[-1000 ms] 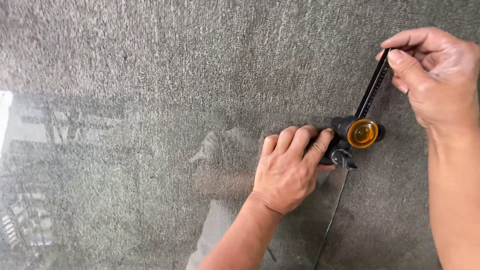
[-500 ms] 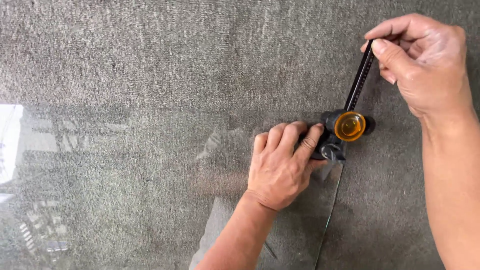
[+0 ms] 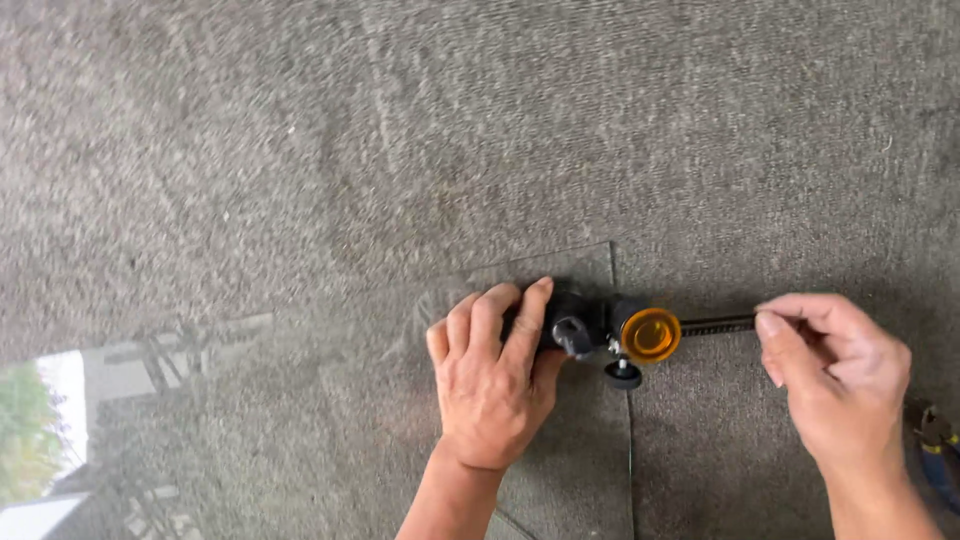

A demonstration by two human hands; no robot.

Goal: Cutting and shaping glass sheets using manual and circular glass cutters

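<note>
Pressing down with my left hand (image 3: pixel 495 385), fingers flat and spread over the black base of the cutting tool (image 3: pixel 570 325), palm toward me. No curl around it; this reads as a hold-down, so I judge it is there to keep the base from sliding on the glass. The base sits directly under my fingertips, its exposed end poking out just right of my index finger.

Immediately right of that grip: an orange knob (image 3: pixel 650 335) on top of the tool's head, and a small black thumbscrew (image 3: pixel 622 372) just below it, toward me. Neither is touched.

My right hand (image 3: pixel 840 385) is closed in a pinch, thumb and forefinger nipping the far end of the thin black bar (image 3: pixel 715 325) that runs out of the head. The bar lies level, stretched straight between my two hands, so the tool spans the gap: base end under the left, bar tip in the right. Holding it by the tip likely gives the most leverage for steering the bar.

Underneath everything lies a clear glass sheet (image 3: pixel 300 400) on grey carpet (image 3: pixel 400 120). The glass shows mostly by reflections left of my left wrist. A thin line (image 3: pixel 630 450) runs toward me from just below the tool head, between my forearms; whether it is a score or an edge I cannot tell.

At the far right, beyond my right wrist, part of a blue-and-yellow object (image 3: pixel 938 450) peeks in, too cropped to identify.
</note>
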